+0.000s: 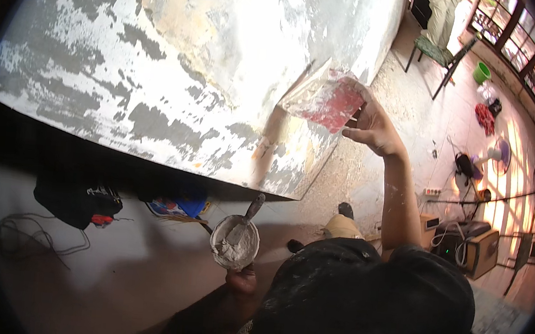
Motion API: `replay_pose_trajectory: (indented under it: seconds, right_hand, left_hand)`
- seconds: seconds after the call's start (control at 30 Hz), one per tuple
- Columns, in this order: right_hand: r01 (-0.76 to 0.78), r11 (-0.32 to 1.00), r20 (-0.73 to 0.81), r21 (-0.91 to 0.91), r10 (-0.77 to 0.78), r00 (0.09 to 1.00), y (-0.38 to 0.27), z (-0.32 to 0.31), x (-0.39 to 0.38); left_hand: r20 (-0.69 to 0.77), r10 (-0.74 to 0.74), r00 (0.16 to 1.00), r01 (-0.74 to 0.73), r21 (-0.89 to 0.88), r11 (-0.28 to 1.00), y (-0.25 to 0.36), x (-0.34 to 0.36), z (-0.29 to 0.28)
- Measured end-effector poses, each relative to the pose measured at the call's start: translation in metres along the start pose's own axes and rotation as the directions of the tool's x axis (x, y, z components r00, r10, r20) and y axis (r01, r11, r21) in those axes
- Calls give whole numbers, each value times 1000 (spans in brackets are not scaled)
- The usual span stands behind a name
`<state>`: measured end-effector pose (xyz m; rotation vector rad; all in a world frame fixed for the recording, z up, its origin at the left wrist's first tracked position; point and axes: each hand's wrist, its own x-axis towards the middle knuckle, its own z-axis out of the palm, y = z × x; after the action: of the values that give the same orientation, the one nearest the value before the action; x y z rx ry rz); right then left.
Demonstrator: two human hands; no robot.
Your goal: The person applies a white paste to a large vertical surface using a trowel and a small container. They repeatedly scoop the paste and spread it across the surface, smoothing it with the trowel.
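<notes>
My right hand (378, 129) grips a red putty spreader (336, 106) smeared with whitish filler. The spreader lies near or against the patchy white-and-grey wall surface (153, 87), close to its right edge; whether its blade touches cannot be told. Lower down, my left hand (242, 280) supports a round bowl (212, 249) from below and its near side, with the fingers mostly hidden beneath it. Pale grey filler (236, 252) sits in the bowl. A putty knife (254, 206) rests in it, handle sticking out over the far rim.
Under the surface's lower edge lie a black cloth item (77, 201), a blue item (193, 202) and a loose cable (39, 230). Rightward are a chair (433, 51) by a person in pale trousers (443, 17), a green bucket (481, 72), a fan (499, 155) and a wooden box (484, 253).
</notes>
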<state>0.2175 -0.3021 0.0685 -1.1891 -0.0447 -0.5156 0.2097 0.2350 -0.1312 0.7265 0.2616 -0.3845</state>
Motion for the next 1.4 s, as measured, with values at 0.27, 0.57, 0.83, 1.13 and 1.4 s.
replay_pose_trajectory:
  seconds: [0.27, 0.57, 0.83, 1.13, 1.4]
  right_hand:
    - [-115, 552, -267, -826, -203, 942, 49, -25, 30]
    - [362, 270, 274, -892, -314, 909, 33, -92, 43]
    - [749, 406, 442, -523, -622, 646, -36, -6, 87]
    - [500, 494, 170, -711, -569, 805, -48, 36, 95]
    - [465, 750, 186, -470, -431, 883, -48, 41, 91]
  left_hand:
    - [-25, -51, 998, 43, -247, 968, -56, 4, 18]
    - [-201, 70, 977, -126, -285, 950, -116, -50, 59]
    - [-278, 127, 952, -208, -285, 936, -143, -61, 62]
    - [-194, 211, 958, -251, -214, 944, -139, -66, 68]
    - [-284, 134, 949, -191, -182, 965, -138, -62, 90]
